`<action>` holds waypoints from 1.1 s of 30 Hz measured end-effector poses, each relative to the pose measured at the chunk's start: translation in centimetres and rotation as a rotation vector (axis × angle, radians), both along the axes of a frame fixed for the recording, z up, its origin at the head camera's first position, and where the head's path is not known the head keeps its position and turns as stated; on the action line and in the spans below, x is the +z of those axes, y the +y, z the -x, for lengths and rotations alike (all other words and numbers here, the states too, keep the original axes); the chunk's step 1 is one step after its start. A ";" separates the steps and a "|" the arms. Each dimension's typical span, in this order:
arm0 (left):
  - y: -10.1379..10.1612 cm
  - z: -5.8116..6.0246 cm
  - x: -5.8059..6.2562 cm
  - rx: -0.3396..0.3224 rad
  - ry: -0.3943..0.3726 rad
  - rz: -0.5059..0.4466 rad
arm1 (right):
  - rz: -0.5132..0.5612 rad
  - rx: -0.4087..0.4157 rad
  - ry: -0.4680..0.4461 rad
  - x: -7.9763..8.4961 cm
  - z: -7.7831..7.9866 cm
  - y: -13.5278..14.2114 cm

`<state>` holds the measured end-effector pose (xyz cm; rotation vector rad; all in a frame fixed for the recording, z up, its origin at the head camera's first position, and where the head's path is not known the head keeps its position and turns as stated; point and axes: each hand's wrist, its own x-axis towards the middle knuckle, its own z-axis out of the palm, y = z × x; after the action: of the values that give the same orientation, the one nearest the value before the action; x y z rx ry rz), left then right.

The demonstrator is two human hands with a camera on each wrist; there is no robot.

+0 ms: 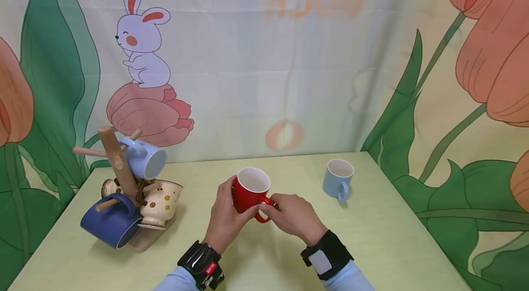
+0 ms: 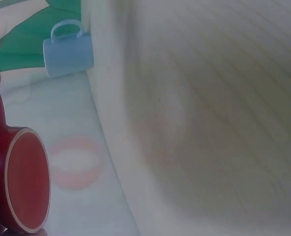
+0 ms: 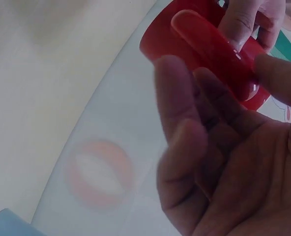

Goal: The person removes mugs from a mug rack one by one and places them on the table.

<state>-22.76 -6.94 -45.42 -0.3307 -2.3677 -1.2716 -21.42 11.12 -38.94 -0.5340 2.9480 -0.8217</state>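
A red mug point(image 1: 243, 197) with a white inside is held over the middle of the table. My left hand point(image 1: 226, 222) grips its body from the left side, thumb in front. At the handle, my right hand point(image 1: 298, 217) pinches with thumb and fingers. The right wrist view has the red handle point(image 3: 209, 49) between the right thumb and fingers, while left fingers point(image 3: 239, 22) lie against the mug's body. In the left wrist view the mug's plain base point(image 2: 28, 182) shows at the left edge.
On the left a wooden mug rack point(image 1: 117, 162) bears a light blue mug point(image 1: 149, 162), a dark blue mug point(image 1: 107, 222), a cream patterned cup point(image 1: 162, 201) and another cup point(image 1: 109, 187), partly hidden. A second light blue mug point(image 1: 336, 181) stands upright at the right. A printed curtain point(image 1: 248, 75) backs the table.
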 end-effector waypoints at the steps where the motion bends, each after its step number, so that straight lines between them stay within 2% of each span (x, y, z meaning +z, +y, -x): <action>1: 0.1 0.0 -0.1 -0.005 0.003 0.007 | 0.008 -0.001 0.007 -0.1 0.0 0.0; 5: 0.6 -0.2 -0.4 -0.026 0.003 0.012 | 0.046 -0.004 0.014 -0.3 -0.1 -0.2; 12: 1.0 -0.2 -0.8 -0.016 -0.017 0.010 | 0.213 -0.017 -0.135 -0.6 0.0 -0.2; 20: 0.8 -0.2 -0.7 -0.026 -0.016 0.073 | 0.258 -0.054 -0.150 -1.0 0.1 -0.4; 26: 0.1 -0.2 0.0 -0.063 -0.041 0.163 | 0.269 -0.086 -0.148 -1.2 0.3 -0.5; 29: -0.3 -0.2 0.5 -0.077 -0.045 0.237 | 0.261 -0.106 -0.133 -1.2 0.4 -0.5; 33: -1.0 -0.2 1.3 -0.071 0.009 0.383 | 0.233 -0.136 -0.096 -1.3 0.6 -0.4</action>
<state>-22.59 -7.93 -44.07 -0.5385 -2.6051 -0.8349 -22.04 10.75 -40.26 -0.2950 2.8430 -1.1801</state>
